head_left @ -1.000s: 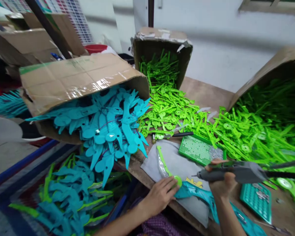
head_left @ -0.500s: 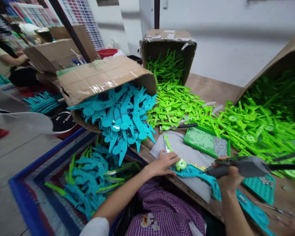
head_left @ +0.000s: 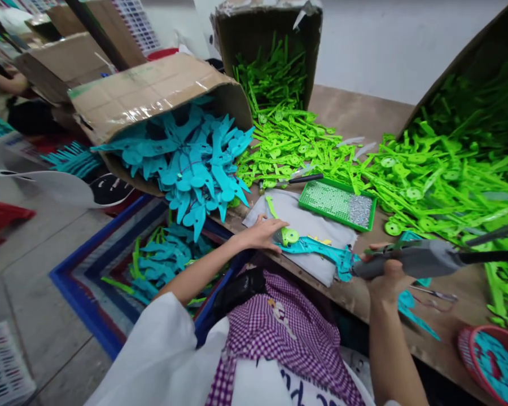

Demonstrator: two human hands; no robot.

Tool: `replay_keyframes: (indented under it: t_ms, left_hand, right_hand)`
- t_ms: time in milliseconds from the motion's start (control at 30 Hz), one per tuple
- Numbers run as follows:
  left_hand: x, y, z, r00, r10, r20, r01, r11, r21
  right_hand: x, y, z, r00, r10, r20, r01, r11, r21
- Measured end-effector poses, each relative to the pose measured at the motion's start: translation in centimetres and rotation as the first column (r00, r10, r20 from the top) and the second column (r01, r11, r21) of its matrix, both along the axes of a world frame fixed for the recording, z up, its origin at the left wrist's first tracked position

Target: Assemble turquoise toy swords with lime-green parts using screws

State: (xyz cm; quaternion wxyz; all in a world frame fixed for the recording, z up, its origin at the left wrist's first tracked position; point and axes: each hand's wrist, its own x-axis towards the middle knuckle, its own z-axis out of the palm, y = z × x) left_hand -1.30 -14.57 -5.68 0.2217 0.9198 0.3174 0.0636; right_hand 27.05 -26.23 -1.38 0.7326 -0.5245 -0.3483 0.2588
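While your left hand [head_left: 265, 232] gripped the green piece [head_left: 290, 237] between thumb and fingers, the turquoise part [head_left: 317, 246] extended from it toward four o'clock across the grey cloth [head_left: 307, 266]. Your right hand [head_left: 384, 282] was clamped around the grey driver [head_left: 425, 262], nose toward nine o'clock near the turquoise part's far end; contact could not be determined. The step appeared to be positioning the joint for driving, and the next move called for steady support and tip alignment.
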Motion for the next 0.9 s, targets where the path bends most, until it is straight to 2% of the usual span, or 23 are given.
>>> replay_keyframes:
  t_ms: [133, 233, 300, 400, 533, 767, 900]
  left_hand:
    - [0.3, 0.1, 0.8, 0.998, -0.019, -0.060, 0.016, 0.998, -0.061]
    - [1.3, 0.7, 0.7, 1.000, -0.005, -0.008, 0.004, 0.996, -0.089]
    - [2.6, 1.4, 0.4, 0.998, 0.050, 0.022, -0.047, 0.993, -0.109]
    - [4.5, 2.6, -0.3, 0.987, 0.157, -0.027, -0.159, 0.966, -0.205]
    - [5.4, 3.5, -0.8, 0.971, 0.230, -0.069, -0.239, 0.909, -0.341]
    - [5.2, 4.2, -1.7, 0.978, 0.205, -0.046, -0.205, 0.881, -0.426]
    - [5.2, 4.6, -2.1, 0.981, 0.192, -0.022, -0.182, 0.881, -0.437]
  right_hand:
    - [0.3, -0.6, 0.1, 1.000, 0.026, 0.006, -0.026, 0.999, 0.034]
    - [0.0, -0.7, -0.1, 1.000, 0.012, -0.021, -0.011, 0.997, 0.080]
    - [-0.4, -0.7, -0.4, 0.999, 0.006, -0.037, -0.002, 0.995, 0.098]
    - [-1.0, -0.7, -0.6, 0.999, 0.037, -0.017, -0.035, 0.993, 0.117]
    - [-1.3, -0.3, -0.1, 0.996, 0.092, 0.007, -0.092, 0.989, 0.119]
    - [-2.1, 1.4, 0.7, 0.995, 0.101, -0.003, -0.100, 0.990, 0.095]
    - [-2.4, 2.0, 1.3, 0.994, 0.066, 0.085, -0.069, 0.997, 0.030]
